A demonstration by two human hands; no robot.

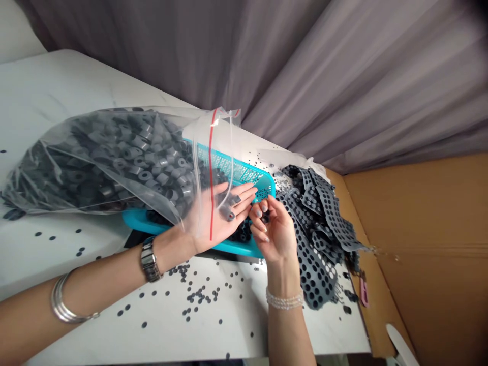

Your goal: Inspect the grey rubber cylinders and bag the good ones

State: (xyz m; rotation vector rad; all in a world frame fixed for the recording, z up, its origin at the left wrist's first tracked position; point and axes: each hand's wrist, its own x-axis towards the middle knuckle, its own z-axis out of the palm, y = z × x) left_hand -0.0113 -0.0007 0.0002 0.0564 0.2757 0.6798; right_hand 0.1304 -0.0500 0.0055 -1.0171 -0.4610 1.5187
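Note:
My left hand (pixel 224 216) lies palm up at the mouth of a clear zip bag (pixel 114 168), its fingers stretched out. A few small grey ring-shaped plastic pieces (pixel 230 215) rest on the palm and fingers. The bag's clear film and red seal line cross over this hand. Many such grey pieces fill the bag, which leans on a turquoise basket (pixel 238 248). Close by the left fingertips, my right hand (pixel 276 229) has its fingers curled toward the thumb. Whatever it may hold cannot be made out. Dark small pieces show in the basket below both hands.
Perforated dark grey sheets (pixel 312 274) are heaped right of the basket. Small black discs (pixel 198 295) are scattered over the white table (pixel 125 340). A pink-handled tool (pixel 363 291) lies by a cardboard box (pixel 427 229). A grey curtain (pixel 305 66) hangs behind.

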